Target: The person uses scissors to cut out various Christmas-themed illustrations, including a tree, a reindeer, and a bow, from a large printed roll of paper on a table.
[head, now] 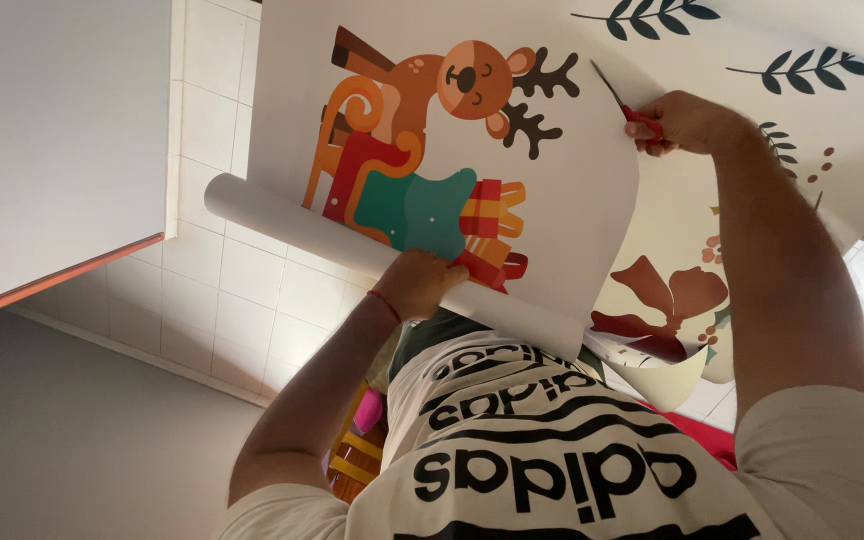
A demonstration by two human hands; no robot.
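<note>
So the big thing here is a sheet of wrapping paper (552, 200), smooth and white with a flat cartoon reindeer, a sleigh and gift boxes printed in orange, red and teal, plus dark leafy sprigs further along. Its near edge is curled into a loose tube whose long axis runs diagonally from upper left to lower right. The left hand (420, 282) is wrapped around that rolled edge, fingers closed on it. The right hand (687, 122) is closed around red-handled scissors (630, 108), thin blade pointing up-left into the paper's edge. Behind it all there's a pale square-tiled floor (222, 290), a white cabinet panel (57, 140) with an orange edge.
</note>
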